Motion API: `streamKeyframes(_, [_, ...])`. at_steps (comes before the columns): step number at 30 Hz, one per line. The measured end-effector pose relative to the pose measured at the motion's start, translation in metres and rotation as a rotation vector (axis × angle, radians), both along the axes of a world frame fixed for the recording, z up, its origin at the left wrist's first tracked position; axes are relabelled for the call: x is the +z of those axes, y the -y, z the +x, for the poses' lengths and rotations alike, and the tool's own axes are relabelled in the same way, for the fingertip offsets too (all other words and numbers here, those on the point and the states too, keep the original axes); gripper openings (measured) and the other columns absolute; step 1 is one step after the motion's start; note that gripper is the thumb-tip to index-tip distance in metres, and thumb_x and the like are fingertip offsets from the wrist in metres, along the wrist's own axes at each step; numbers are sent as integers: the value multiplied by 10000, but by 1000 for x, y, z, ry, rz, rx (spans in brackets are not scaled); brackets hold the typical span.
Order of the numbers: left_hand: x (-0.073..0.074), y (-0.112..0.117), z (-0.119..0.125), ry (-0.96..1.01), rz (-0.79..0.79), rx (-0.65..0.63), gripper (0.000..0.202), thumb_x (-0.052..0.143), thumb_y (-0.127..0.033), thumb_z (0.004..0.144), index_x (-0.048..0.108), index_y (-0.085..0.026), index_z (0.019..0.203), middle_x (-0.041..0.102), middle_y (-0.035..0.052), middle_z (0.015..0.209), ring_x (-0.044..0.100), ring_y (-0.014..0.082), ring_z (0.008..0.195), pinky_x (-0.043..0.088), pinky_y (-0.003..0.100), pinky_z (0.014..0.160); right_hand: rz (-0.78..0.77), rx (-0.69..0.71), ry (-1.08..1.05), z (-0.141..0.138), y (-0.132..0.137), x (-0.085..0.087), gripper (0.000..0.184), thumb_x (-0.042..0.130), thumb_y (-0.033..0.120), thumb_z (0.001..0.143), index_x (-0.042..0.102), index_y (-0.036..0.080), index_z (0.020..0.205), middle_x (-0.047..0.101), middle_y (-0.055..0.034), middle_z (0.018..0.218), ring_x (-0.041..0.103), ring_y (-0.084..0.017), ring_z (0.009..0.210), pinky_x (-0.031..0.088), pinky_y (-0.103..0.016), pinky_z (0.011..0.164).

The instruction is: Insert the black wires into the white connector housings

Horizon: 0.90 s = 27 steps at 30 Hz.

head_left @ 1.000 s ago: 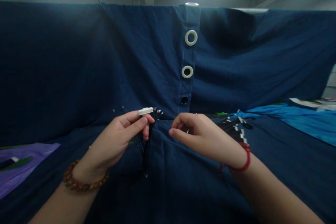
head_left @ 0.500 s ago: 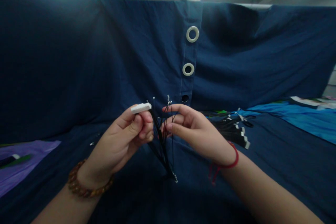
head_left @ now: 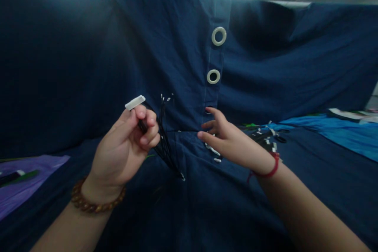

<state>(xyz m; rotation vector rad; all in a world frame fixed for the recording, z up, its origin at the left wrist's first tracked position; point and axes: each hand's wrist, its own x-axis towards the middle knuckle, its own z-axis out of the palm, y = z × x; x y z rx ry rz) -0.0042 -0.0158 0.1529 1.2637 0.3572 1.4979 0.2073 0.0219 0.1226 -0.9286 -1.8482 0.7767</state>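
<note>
My left hand [head_left: 125, 141] is closed around a wire harness. Its white plastic connector [head_left: 135, 102] sticks up above my thumb and fingertips. The thin black wires [head_left: 165, 145] run out to the right of the fist, some pointing up and others hanging down, with small bright metal tips at their ends. Off to the right, my right hand [head_left: 228, 138] has its fingers apart and holds nothing. Several small white pieces [head_left: 214, 150] lie on the cloth just below its fingertips, partly hidden by it.
A dark blue cloth [head_left: 189, 212] covers the surface and rises behind as a curtain with pale eyelet rings [head_left: 219, 36]. More black wire harnesses [head_left: 264, 137] lie behind my right wrist. Purple plastic [head_left: 35, 181] is at the left, blue plastic [head_left: 325, 130] at the right.
My right hand has come away from the wires and moved right, its fingers opening. My left hand has moved left and slightly up with the wire harness, uncovering white pieces on the cloth.
</note>
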Motion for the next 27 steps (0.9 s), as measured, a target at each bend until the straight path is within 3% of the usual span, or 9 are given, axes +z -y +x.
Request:
streamKeyframes(4, [-2,2,1,-7,-9,-65,404,123,-139,901,479,-168,712,351,-33,557,221,71,413,221,174,375,-27,262,158,-11,5,-5,398,587,289,775,510,175,1148,591,-76,1024,545,-209,936,393,-403,871])
streamKeyframes(8, [-3,5,0,21,1,-45,432,94,-165,911,488,-179,735,321,-49,525,132,71,393,134,179,338,-136,562,195,-28,12,-7,684,713,267,655,400,162,1255,502,-92,1198,480,-199,1071,357,-357,943])
streamKeyframes(11, [-2,8,-1,49,34,-62,436,78,-184,917,490,-180,775,352,-55,537,81,59,371,71,175,304,-327,829,208,-38,13,-14,636,719,255,645,434,115,1196,591,-79,973,575,-167,883,457,-324,807])
streamKeyframes(14, [1,10,-4,89,52,-87,443,55,-180,917,482,-171,800,353,-60,541,54,51,350,37,173,278,-507,1022,173,-42,11,-23,526,702,285,656,480,96,1094,566,-22,786,585,-114,720,486,-264,693])
streamKeyframes(19, [7,11,-9,178,68,-162,450,44,-193,920,472,-149,787,238,-79,526,45,38,324,3,154,241,-686,1151,76,-40,7,-29,433,678,324,671,509,106,1004,555,-21,770,580,-103,672,489,-254,628])
streamKeyframes(27, [12,16,-19,260,134,-175,373,135,-248,929,455,-159,759,245,-90,467,118,19,290,18,118,229,-751,1118,-69,-36,-8,-33,344,681,81,659,553,81,978,609,-7,715,621,-101,642,476,-220,614])
